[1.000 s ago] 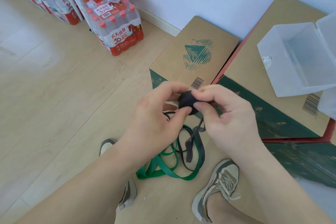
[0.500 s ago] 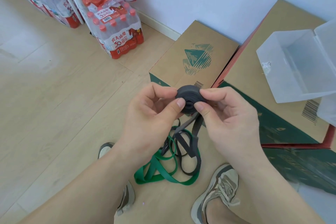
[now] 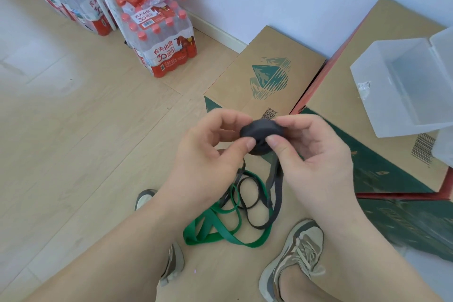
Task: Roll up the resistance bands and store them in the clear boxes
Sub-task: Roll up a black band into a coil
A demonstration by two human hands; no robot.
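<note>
Both hands are up at centre frame, working one coil. The left hand [image 3: 208, 154] pinches the rolled black band [image 3: 259, 129], thumb on the near face and fingers curled over the far rim. The right hand [image 3: 316, 162] grips the same roll from the right, thumb pressed on the near face beside the left thumb. The roll is held in the air, near the front edge of the smaller cardboard carton [image 3: 264, 76]. Its unrolled tail [image 3: 275, 179] hangs down to the wooden floor [image 3: 73, 130], where it lies tangled with a green band [image 3: 213, 235] and a thin black loop [image 3: 252, 203] between the two shoes [image 3: 296, 257]. The clear box [image 3: 402, 86], lid open, sits far right on the larger carton [image 3: 367, 61], well apart from the roll. Shrink-wrapped water bottle packs [image 3: 164, 49] stand far left against the wall.
</note>
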